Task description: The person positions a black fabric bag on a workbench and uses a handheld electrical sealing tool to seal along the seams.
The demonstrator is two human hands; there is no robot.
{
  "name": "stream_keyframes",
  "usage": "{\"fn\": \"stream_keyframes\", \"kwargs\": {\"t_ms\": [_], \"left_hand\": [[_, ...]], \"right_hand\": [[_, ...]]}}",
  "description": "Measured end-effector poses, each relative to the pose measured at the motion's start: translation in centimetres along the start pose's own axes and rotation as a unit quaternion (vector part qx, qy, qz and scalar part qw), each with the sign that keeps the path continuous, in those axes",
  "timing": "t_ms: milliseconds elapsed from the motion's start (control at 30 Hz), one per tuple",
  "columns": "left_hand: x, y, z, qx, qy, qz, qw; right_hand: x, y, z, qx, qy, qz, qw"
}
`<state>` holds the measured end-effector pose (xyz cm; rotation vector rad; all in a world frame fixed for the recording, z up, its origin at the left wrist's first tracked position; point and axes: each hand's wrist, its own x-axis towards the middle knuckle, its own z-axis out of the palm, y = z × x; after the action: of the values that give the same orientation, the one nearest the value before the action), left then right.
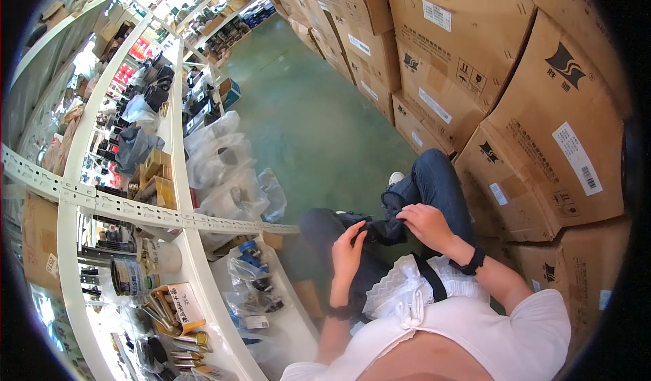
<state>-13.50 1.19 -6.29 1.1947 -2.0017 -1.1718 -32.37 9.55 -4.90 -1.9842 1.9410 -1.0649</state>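
Observation:
A black, soft, crumpled item [388,231], cloth or thin bag, is stretched between my two hands above my lap. Its exact kind cannot be made out. My left hand [347,251] pinches its left end between thumb and fingers. At the other end, my right hand [426,225] grips the upper right edge with bent fingers. Dark bands circle both my wrists. Beneath the item are my legs in blue jeans [444,184], knees bent, and part of a light shoe [396,177] shows beyond.
Stacked brown cartons [549,150] rise close on my right. To my left runs a white metal shelf rack [129,204] with bagged parts, a box of brass-coloured pieces [169,310] and a white bucket [161,255]. Clear plastic bags [227,170] lie beside the green floor [305,109] ahead.

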Motion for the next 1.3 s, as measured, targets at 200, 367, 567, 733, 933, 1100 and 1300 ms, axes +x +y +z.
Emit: {"fn": "stream_keyframes", "kwargs": {"t_ms": [200,367,567,733,933,1100,1300], "left_hand": [[0.2,-1.3,0.8,0.047,-0.057,0.003,0.997],[0.3,-0.4,0.4,0.059,-0.062,0.066,0.994],[0.7,0.8,-1.1,-0.028,0.049,0.048,0.997],[0.4,0.6,-0.8,-0.055,0.061,-0.005,0.997],[-0.3,0.0,-0.3,-0.081,0.109,-0.025,0.990],[-0.1,0.0,-0.6,-0.107,0.118,-0.050,0.986],[-0.2,0.0,-0.7,-0.100,0.115,-0.051,0.987]], "right_hand": [[-0.9,1.1,1.5,0.016,-0.021,0.019,0.999],[-1.4,0.9,2.0,0.031,-0.035,-0.013,0.999],[-0.2,-0.6,0.2,0.041,0.028,-0.019,0.999],[-0.5,-0.8,0.4,0.103,-0.010,0.093,0.990],[-0.3,-0.7,0.9,0.151,-0.013,0.178,0.972],[-0.3,-0.8,0.8,0.114,-0.028,0.143,0.983],[-0.6,-0.9,1.1,0.096,-0.034,0.119,0.988]]}}
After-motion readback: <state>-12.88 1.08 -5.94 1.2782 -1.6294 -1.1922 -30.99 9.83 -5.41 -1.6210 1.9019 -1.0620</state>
